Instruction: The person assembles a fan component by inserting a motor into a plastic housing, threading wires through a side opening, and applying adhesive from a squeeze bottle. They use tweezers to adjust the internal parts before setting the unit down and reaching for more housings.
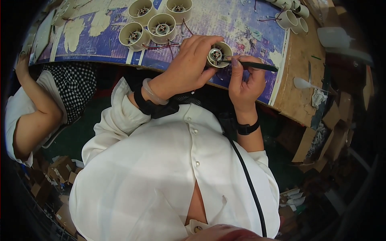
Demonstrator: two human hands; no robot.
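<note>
My left hand [185, 66] is closed round a cream-white round housing [228, 49] with a small motor [216, 54] at its centre, the open end facing up. Pinched between the thumb and fingers of my right hand [247, 85] is a pair of dark tweezers [261, 66]. Their tip reaches inside the housing, beside the motor; exactly what it touches is too small to make out. Just left of my left hand stand several like housings [162, 37] with motors inside and thin red and dark wires [171, 45] trailing out.
More white housings [286, 19] sit at the table's far right. A white plastic bottle [331, 37] and a white spoon-like tool [301, 82] lie on the right side. The blue table covering [108, 50] is worn. Another person's arm [38, 94] rests at the left. Cardboard boxes [60, 168] crowd the floor.
</note>
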